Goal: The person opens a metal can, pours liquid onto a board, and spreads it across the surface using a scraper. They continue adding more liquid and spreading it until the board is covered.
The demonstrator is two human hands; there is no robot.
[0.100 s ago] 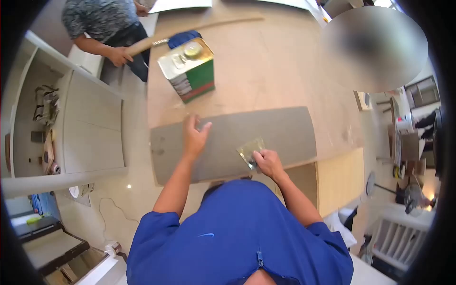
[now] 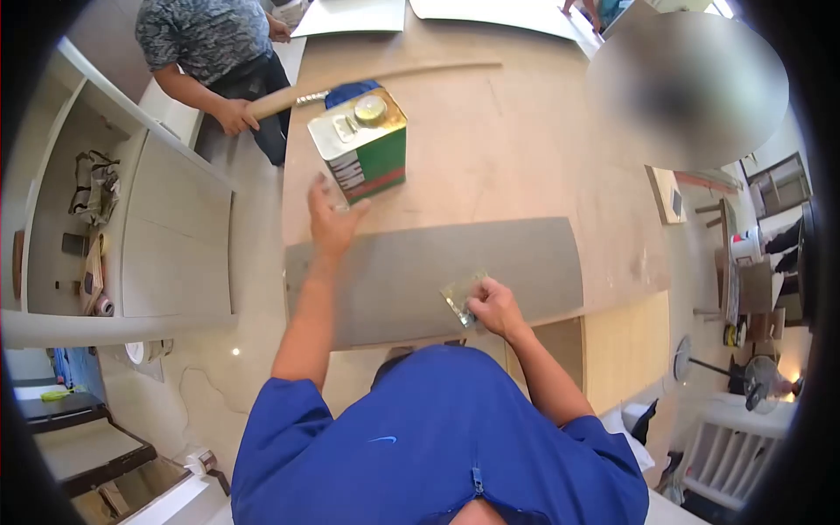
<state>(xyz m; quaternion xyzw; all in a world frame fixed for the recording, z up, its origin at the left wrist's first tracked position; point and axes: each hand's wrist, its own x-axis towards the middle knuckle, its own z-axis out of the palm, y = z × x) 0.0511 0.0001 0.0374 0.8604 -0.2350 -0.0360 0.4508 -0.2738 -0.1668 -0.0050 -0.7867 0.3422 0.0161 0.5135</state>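
Just below the green metal can, my left hand is open, fingers spread, and seems to hold nothing. The can stands upright on the wooden table and has a round cap on its metallic top. My right hand is closed on a flat, shiny scraper, over the grey sheet. That sheet lies along the near edge of the table. Whether the scraper touches the sheet I cannot tell.
Beyond the can lie a dark blue item and a long wooden strip, one end in a co-worker's hand. White panels lie at the far edge. A cabinet stands left, a fan right.
My left hand has moved forward, closer to the can. My right hand stays over the grey sheet with the scraper. The whole view has shifted slightly.
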